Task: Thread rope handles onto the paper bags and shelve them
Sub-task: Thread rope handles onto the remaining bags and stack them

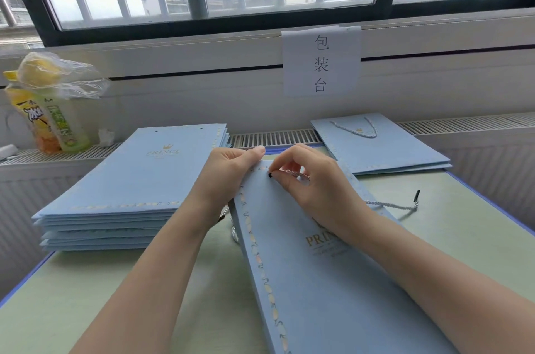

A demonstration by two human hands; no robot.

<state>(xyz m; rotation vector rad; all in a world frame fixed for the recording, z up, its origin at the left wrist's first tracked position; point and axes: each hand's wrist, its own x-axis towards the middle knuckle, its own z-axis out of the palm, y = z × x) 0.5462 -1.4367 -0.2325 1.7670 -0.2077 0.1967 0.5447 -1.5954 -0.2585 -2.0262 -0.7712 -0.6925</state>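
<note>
The flat pale-blue paper bag with gold lettering (318, 266) lies slanted across the pale green tabletop (144, 281), its top edge lifted toward the window. The left hand (228, 174) pinches that top edge, thumb on the upper face, holding the panel steady. The right hand (309, 180) pinches the twisted pale-blue rope handle (298, 175) just behind its black tip, which sits at the punched hole.

To do this well, I judge the grip should stay close to the tip so the soft cord cannot buckle, and the left hand should hold the paper taut beside the hole. The rope's far end, with its own black tip (417, 195), trails on the tabletop to the right and must not snag.

A stack of unthreaded blue bags (115, 194) lies left; finished bags with handles (382, 148) lie behind right. A yellow-green drinks bottle (49, 119) under crumpled plastic stands on the radiator grille below the barred window, beside a paper sign (321, 61).
</note>
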